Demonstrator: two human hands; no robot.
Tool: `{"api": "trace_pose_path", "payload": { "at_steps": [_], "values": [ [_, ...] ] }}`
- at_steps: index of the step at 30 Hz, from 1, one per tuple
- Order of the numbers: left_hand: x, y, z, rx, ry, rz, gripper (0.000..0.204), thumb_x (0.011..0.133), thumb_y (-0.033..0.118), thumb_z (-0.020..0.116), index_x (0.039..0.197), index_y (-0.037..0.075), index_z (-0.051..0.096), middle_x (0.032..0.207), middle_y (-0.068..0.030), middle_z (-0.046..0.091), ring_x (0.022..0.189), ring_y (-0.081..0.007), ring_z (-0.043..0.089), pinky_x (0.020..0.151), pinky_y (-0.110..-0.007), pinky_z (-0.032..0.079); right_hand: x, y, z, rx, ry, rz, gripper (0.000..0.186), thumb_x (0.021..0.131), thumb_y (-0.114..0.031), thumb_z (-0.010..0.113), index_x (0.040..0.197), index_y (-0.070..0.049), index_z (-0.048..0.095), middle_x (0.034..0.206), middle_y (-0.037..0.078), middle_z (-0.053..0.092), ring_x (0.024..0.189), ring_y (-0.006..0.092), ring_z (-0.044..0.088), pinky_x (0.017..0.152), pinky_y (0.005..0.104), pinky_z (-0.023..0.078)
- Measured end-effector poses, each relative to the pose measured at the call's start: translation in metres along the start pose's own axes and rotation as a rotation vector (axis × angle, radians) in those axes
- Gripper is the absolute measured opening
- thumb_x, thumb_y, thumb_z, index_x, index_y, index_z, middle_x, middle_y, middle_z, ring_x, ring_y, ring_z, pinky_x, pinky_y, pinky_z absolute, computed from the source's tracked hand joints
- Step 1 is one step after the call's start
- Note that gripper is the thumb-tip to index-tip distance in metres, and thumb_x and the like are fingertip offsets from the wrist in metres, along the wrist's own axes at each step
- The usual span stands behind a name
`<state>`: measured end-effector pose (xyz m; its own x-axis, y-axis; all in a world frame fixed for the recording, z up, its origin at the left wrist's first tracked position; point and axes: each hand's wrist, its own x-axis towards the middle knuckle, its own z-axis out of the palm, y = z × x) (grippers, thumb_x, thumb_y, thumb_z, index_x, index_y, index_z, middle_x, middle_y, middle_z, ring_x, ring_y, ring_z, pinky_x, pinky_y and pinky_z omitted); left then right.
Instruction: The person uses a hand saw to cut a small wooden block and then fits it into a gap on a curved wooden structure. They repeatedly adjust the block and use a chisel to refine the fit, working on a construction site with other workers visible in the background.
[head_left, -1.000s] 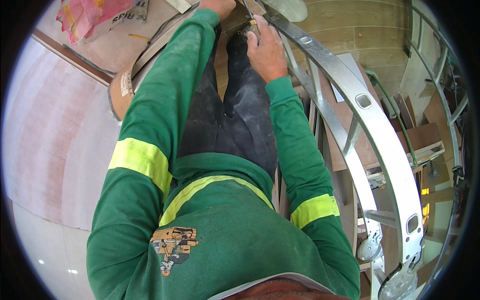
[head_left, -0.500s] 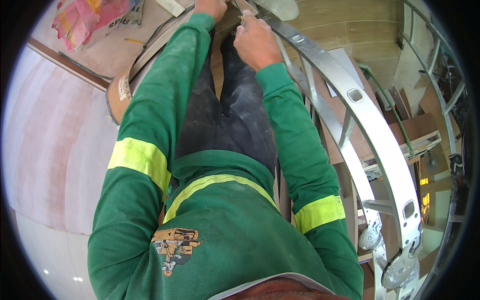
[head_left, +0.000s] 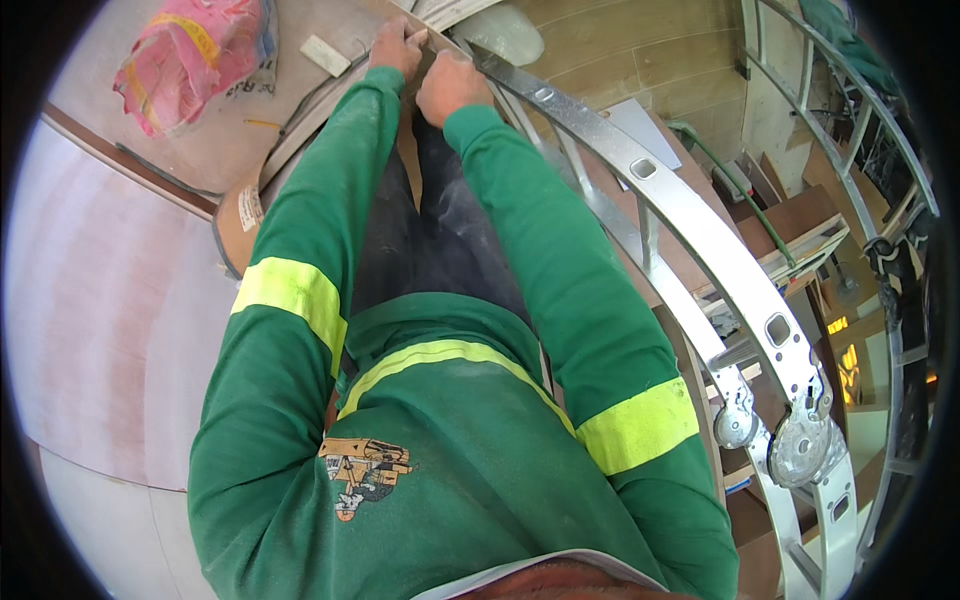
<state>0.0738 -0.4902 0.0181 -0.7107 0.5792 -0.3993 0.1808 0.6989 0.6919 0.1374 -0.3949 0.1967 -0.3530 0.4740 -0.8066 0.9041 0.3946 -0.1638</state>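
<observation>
Both my arms, in green sleeves with yellow reflective bands, reach far down past my dark trousers. My left hand pinches the upper end of a thin curved brown strip that runs along the floor edge. My right hand sits just beside it with curled fingers, pressed near the same strip and the top of a metal ladder rail. What the right palm holds is hidden.
A curved silver ladder with a round hinge runs down the right side. A pink sack and a small white block lie on the floor at the upper left. A pale curved wall fills the left. Boards and railings crowd the right.
Both hands have shifted left and further from me. My right hand has closed in beside the left one.
</observation>
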Motion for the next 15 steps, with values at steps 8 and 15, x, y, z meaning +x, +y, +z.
{"api": "trace_pose_path", "payload": {
  "at_steps": [8,15],
  "values": [
    [0.005,-0.039,0.022,0.028,0.088,0.079,0.031,0.092,0.032,0.072,0.1,0.005,0.061,0.097,-0.0225,0.066,0.091,-0.0451,0.062,0.081,-0.053,0.05,0.031,-0.005,-0.009,-0.081,-0.033,-0.215,0.033,0.092,-0.025,0.061,0.111,0.0,0.074,0.111,0.021,0.075,0.104,0.0378,0.073,0.09,0.0488,0.059],
    [0.02,-0.031,0.004,-0.017,-0.031,-0.008,0.028,0.091,0.029,0.076,0.087,0.004,0.066,0.089,-0.018,0.07,0.083,-0.0364,0.066,0.078,-0.045,0.053,0.023,-0.016,-0.026,-0.108,-0.072,-0.136,0.035,0.099,-0.024,0.05,0.118,-0.006,0.073,0.122,0.018,0.073,0.112,0.0348,0.071,0.097,0.0481,0.057]
  ]
}}
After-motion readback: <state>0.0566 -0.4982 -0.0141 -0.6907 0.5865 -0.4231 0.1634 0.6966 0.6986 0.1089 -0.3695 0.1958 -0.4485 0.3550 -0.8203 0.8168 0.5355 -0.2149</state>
